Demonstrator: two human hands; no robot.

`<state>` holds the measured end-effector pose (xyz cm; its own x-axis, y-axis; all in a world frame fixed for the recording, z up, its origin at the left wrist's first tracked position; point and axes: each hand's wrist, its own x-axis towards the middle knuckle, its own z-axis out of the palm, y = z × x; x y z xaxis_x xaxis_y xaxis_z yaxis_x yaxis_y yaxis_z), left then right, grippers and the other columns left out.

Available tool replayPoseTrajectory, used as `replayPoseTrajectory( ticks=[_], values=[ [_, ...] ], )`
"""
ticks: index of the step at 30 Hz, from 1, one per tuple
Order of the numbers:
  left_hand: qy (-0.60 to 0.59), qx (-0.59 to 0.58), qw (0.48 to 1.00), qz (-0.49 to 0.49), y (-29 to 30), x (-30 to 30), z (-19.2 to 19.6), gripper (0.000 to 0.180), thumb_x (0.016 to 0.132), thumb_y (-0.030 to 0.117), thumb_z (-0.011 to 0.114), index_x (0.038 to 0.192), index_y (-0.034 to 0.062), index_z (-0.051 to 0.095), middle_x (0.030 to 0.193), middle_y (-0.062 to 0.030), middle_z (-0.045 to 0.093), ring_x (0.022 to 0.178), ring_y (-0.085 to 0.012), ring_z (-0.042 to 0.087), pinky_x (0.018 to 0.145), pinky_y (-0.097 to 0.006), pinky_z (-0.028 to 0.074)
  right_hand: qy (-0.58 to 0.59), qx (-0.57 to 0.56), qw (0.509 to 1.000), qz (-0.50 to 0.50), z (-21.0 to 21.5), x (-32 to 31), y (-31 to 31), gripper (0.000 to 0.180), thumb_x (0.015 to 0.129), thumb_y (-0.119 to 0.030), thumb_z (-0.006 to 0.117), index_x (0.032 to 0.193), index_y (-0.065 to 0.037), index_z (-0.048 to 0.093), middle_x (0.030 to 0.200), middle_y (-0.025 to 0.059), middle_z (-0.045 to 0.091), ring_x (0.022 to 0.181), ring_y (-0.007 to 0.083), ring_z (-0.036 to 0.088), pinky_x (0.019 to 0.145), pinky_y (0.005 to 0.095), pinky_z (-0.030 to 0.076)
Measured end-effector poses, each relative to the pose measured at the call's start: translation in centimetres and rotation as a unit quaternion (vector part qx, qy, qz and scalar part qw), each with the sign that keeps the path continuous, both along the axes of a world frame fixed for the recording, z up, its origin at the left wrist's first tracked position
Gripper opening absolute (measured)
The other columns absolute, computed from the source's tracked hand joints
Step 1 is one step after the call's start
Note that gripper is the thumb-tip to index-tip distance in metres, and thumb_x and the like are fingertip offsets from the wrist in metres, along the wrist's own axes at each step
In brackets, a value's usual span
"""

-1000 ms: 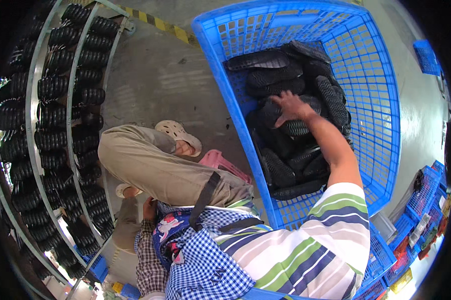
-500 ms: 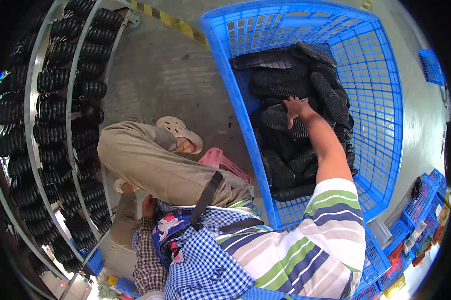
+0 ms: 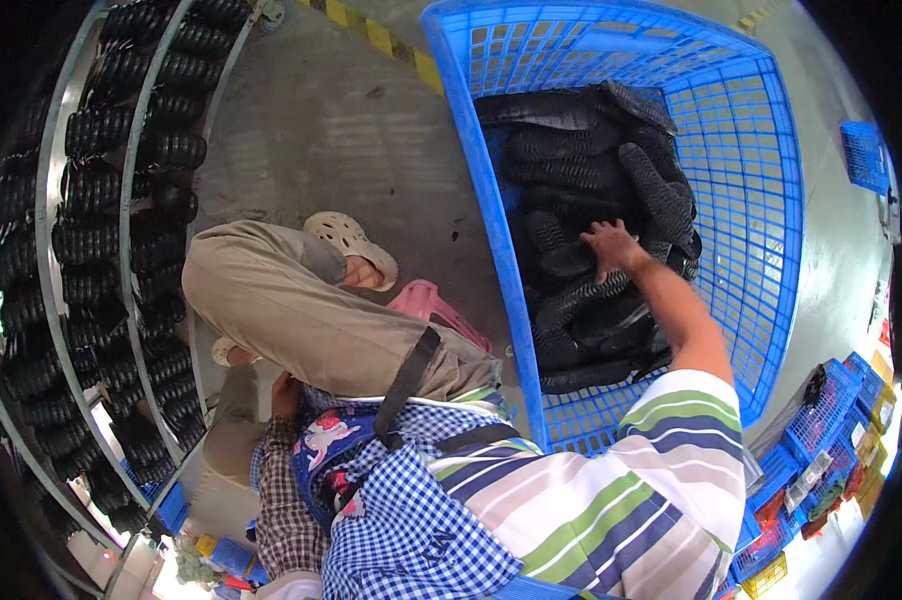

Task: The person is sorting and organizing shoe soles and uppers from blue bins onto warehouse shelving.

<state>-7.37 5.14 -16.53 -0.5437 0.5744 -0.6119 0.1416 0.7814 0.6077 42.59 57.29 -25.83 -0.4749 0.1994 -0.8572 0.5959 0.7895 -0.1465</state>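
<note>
Inside a large blue plastic basket (image 3: 496, 240) lies a heap of black ridged shoe soles (image 3: 656, 195), jumbled at different angles. My right hand (image 3: 613, 247) reaches into the heap with its fingers spread, the fingertips at the edge of one black sole (image 3: 561, 245). No sole is lifted in that hand. My left hand (image 3: 286, 395) is down beside my thigh, below the checked sleeve; its fingers are mostly hidden behind the leg and apron, so its grip does not show.
On the left stands a metal rack (image 3: 136, 200) packed with rows of black soles. A pink plastic stool (image 3: 436, 308) shows beside my leg, near the basket. Smaller blue crates (image 3: 821, 410) are stacked at the lower right, and another blue crate (image 3: 864, 155) sits at the far right.
My right hand has shifted slightly right and down across the heap, and the sole near its fingers has turned. The whole view has moved a little.
</note>
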Motion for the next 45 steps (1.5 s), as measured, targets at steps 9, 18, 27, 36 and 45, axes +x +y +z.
replayPoseTrajectory(
  ticks=[9, 18, 27, 36, 45],
  values=[
    [-0.014, -0.060, 0.997, -0.038, -0.3, -1.3, -0.5, 0.025, 0.094, 0.008, 0.055, 0.118, 0.0002, 0.062, 0.111, -0.0079, 0.068, 0.099, -0.0192, 0.063, 0.088, -0.031, 0.047, 0.214, 0.092, 0.952, -0.199, -0.7, 1.4, 3.2, 0.060, 0.063, -0.025, 0.084, 0.117, -0.006, 0.065, 0.107, 0.0177, 0.067, 0.106, 0.0370, 0.061, 0.094, 0.0443, 0.049],
    [-0.086, -0.045, 0.993, 0.063, 0.6, -1.3, -1.0, 0.030, 0.094, 0.009, 0.056, 0.122, -0.0014, 0.059, 0.117, -0.0096, 0.066, 0.107, -0.0179, 0.059, 0.093, -0.032, 0.045, 0.025, -0.201, 0.972, -0.118, 9.3, -4.5, 2.8, 0.075, 0.059, -0.023, 0.085, 0.127, -0.007, 0.059, 0.127, 0.0177, 0.059, 0.118, 0.0303, 0.055, 0.099, 0.0409, 0.046],
    [-0.054, -0.048, 0.997, 0.004, -0.3, -1.5, -1.1, 0.030, 0.093, 0.010, 0.059, 0.121, 0.0000, 0.059, 0.115, -0.0092, 0.067, 0.105, -0.0179, 0.061, 0.091, -0.031, 0.046, 0.025, 0.089, 0.994, 0.049, 1.2, 1.6, -5.9, 0.130, 0.034, -0.049, 0.092, 0.146, -0.016, 0.036, 0.128, 0.0201, 0.050, 0.123, 0.0373, 0.045, 0.106, 0.0550, 0.033],
    [-0.024, -0.040, 0.999, -0.007, -0.1, -1.0, -1.4, 0.026, 0.092, 0.010, 0.057, 0.116, 0.0004, 0.061, 0.107, -0.0094, 0.069, 0.097, -0.0187, 0.064, 0.086, -0.032, 0.048, -0.007, -0.005, 0.998, 0.059, -1.8, 0.8, -6.1, 0.105, 0.036, -0.034, 0.093, 0.131, -0.015, 0.053, 0.124, 0.0158, 0.055, 0.118, 0.0348, 0.053, 0.093, 0.0466, 0.044],
    [-0.001, 0.002, 1.000, 0.009, 0.2, -0.2, -1.1, 0.033, 0.089, 0.002, 0.058, 0.122, -0.0004, 0.058, 0.097, -0.0087, 0.070, 0.087, -0.0137, 0.064, 0.079, -0.028, 0.050, -0.151, -0.103, 0.980, 0.085, -1.6, -2.0, -6.0, 0.092, 0.039, -0.028, 0.092, 0.125, -0.012, 0.062, 0.109, 0.0106, 0.070, 0.105, 0.0287, 0.066, 0.083, 0.0429, 0.054]
  ],
)
